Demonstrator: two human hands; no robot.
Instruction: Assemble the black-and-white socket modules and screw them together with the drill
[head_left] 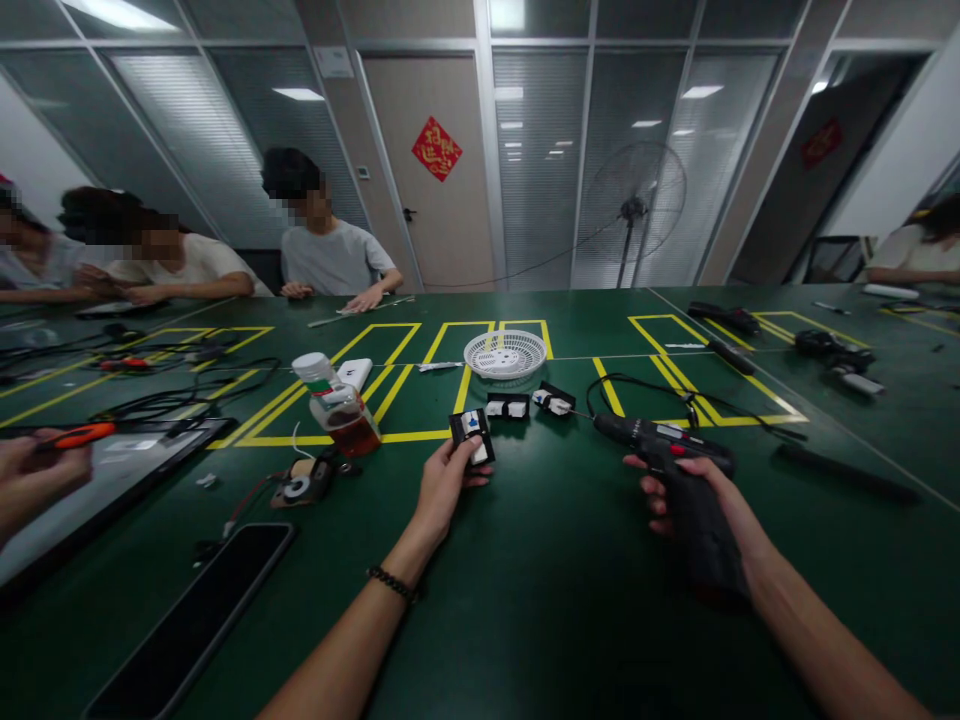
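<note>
My left hand (444,485) pinches a small black block with white and blue parts (471,425), held just over the green table. My right hand (716,500) is wrapped round the grip of a black cordless drill (675,455), whose bit points left toward the middle. Near that bit lies a similar black-and-white block (553,400), tilted on the table. Another such block (508,406) sits between it and my left hand. Whether the bit touches the tilted block I cannot tell. Behind these blocks stands a white plastic basket (505,355).
To the left are a bottle of brown liquid (349,425), a small motor-like part with wires (304,482) and a phone (199,625). At the far left a person's hand (45,480) holds an orange-handled tool (82,435). A black rod (844,473) and cables lie right.
</note>
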